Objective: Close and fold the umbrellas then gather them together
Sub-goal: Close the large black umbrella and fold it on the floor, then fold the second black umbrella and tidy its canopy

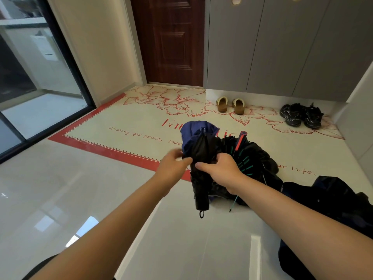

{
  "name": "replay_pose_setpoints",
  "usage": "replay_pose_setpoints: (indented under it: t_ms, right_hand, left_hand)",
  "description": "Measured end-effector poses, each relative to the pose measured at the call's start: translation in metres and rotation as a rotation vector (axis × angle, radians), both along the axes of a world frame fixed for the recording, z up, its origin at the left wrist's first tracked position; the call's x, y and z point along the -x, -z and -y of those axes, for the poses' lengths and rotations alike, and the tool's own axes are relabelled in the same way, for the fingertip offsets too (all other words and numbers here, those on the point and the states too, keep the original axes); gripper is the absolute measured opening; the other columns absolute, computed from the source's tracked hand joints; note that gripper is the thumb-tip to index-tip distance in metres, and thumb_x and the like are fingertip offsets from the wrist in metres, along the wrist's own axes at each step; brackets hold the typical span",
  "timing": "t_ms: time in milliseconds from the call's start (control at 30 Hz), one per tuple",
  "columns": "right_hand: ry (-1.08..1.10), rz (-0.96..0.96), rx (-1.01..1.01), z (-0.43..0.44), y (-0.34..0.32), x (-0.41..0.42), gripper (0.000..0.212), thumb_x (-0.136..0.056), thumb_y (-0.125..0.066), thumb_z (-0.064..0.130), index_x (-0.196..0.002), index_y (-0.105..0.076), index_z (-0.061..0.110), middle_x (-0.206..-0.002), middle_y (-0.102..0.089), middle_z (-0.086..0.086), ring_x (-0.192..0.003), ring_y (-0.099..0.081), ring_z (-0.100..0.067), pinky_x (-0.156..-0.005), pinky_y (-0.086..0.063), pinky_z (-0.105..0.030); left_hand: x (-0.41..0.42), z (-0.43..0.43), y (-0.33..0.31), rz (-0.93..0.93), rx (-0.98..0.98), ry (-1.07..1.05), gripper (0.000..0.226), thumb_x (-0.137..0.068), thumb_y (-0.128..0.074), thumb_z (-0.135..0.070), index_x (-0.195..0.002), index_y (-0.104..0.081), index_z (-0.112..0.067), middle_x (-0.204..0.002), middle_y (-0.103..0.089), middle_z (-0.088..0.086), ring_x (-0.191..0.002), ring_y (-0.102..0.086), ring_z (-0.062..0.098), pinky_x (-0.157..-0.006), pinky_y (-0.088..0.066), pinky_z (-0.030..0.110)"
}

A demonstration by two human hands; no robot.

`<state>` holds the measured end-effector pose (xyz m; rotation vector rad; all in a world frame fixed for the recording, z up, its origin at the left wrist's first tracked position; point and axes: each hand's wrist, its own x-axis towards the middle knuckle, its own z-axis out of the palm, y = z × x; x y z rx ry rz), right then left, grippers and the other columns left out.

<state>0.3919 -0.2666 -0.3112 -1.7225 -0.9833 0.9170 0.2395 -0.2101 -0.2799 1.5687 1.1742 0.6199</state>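
holding the small umbrella up off the floor in front of me, i see its black cloth gathered into a bundle, with a blue flap of it loose at the top. its black handle points down toward me and a wrist loop hangs from the end. my right hand is wrapped round the bunched cloth at the middle, thumb across the front. my left hand has curled fingers nipping the cloth at the left edge; it is a bit blurred. just behind and right of my right hand a second umbrella lies on the floor, half collapsed, black with green rib tips and a red handle sticking up. further right a third umbrella lies as a dark heap, running out of view at the bottom. the second one lies partly on a pale mat with a red border and red flowers. at the far edge of the mat stand tan slippers and, to their right, black shoes, under grey cupboards. a dark brown door stands left of the cupboards.
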Motion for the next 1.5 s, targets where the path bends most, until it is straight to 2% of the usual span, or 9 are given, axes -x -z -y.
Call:
replay_pose_setpoints:
  t_ms: [67,133,200,367,733,800,967,1233,1500]
  right_hand:
    - [-0.082,0.174,0.038,0.001,0.006,0.000,0.029,-0.081,-0.082,0.027,-0.104,-0.067,0.019,-0.093,-0.072,0.006,-0.089,-0.069,-0.014,-0.078,-0.058,-0.030]
    - [-0.204,0.349,0.077,0.003,0.017,0.001,0.028,-0.081,-0.080,0.028,-0.103,-0.063,0.023,-0.091,-0.068,0.009,-0.088,-0.067,-0.013,-0.073,-0.055,-0.027]
    - [-0.320,0.465,0.110,0.003,0.033,0.001,0.028,-0.082,-0.077,0.027,-0.105,-0.062,0.024,-0.094,-0.068,0.008,-0.091,-0.066,-0.016,-0.076,-0.056,-0.032]
    - [-0.469,0.639,0.276,-0.010,0.082,-0.002,0.032,-0.080,-0.075,0.023,-0.110,-0.064,0.019,-0.099,-0.069,-0.001,-0.089,-0.066,-0.022,-0.079,-0.057,-0.042]
    - [-0.671,0.723,0.428,-0.069,0.234,0.015,0.033,-0.082,-0.071,0.027,-0.111,-0.057,0.021,-0.106,-0.063,-0.001,-0.105,-0.058,-0.028,-0.085,-0.048,-0.040]
    - [-0.702,0.750,0.436,-0.079,0.256,0.021,0.030,-0.085,-0.068,0.026,-0.112,-0.055,0.020,-0.108,-0.060,0.000,-0.109,-0.054,-0.027,-0.083,-0.041,-0.039]
    - [-0.751,0.830,0.427,-0.100,0.293,0.040,0.037,-0.094,-0.061,0.028,-0.128,-0.051,0.018,-0.124,-0.056,-0.005,-0.118,-0.047,-0.028,-0.093,-0.035,-0.042]
    - [-0.825,0.803,0.498,-0.107,0.308,0.049,0.044,-0.100,-0.047,0.014,-0.144,-0.051,0.022,-0.140,-0.059,-0.007,-0.125,-0.054,-0.029,-0.101,-0.042,-0.036]
    - [-0.736,0.890,0.443,-0.107,0.236,-0.002,0.039,-0.101,-0.047,0.021,-0.139,-0.057,0.025,-0.144,-0.055,-0.001,-0.130,-0.051,-0.025,-0.109,-0.042,-0.040]
  left_hand:
    - [0.005,-0.007,0.003,0.060,-0.272,-0.071,0.078,-0.086,-0.070,-0.023,-0.151,-0.026,-0.030,-0.149,-0.038,0.001,-0.128,-0.048,0.019,-0.098,-0.050,0.038]
    - [0.012,-0.018,0.008,-0.109,-0.538,0.044,0.090,-0.080,-0.074,-0.035,-0.151,-0.019,-0.043,-0.155,-0.025,-0.006,-0.138,-0.036,0.021,-0.105,-0.046,0.041]
    - [0.017,-0.027,0.020,-0.357,-0.629,0.173,0.089,-0.077,-0.074,-0.049,-0.150,-0.022,-0.047,-0.158,-0.019,-0.006,-0.143,-0.027,0.024,-0.110,-0.040,0.046]
    - [0.018,-0.041,0.080,-0.522,-0.349,0.406,0.043,-0.086,-0.070,-0.032,-0.128,-0.063,-0.026,-0.120,-0.065,0.002,-0.104,-0.062,0.019,-0.090,-0.055,0.033]
    - [0.045,-0.081,0.231,-0.726,-0.257,0.477,0.030,-0.089,-0.058,-0.034,-0.116,-0.066,-0.023,-0.104,-0.062,0.001,-0.096,-0.059,0.021,-0.080,-0.052,0.035]
    - [0.054,-0.084,0.252,-0.740,-0.223,0.474,0.033,-0.088,-0.058,-0.036,-0.119,-0.063,-0.025,-0.107,-0.059,0.000,-0.103,-0.056,0.021,-0.084,-0.052,0.038]
    - [0.078,-0.096,0.292,-0.801,-0.226,0.438,0.058,-0.095,-0.055,-0.034,-0.149,-0.036,-0.029,-0.144,-0.044,0.001,-0.130,-0.039,0.023,-0.101,-0.043,0.039]
    - [0.086,-0.106,0.319,-0.932,-0.085,0.500,0.046,-0.099,-0.050,-0.030,-0.144,-0.043,-0.028,-0.138,-0.052,0.003,-0.125,-0.049,0.025,-0.099,-0.045,0.039]
    - [0.025,-0.109,0.262,-0.837,-0.224,0.505,0.048,-0.099,-0.051,-0.034,-0.145,-0.042,-0.026,-0.143,-0.048,0.004,-0.129,-0.047,0.025,-0.103,-0.044,0.040]
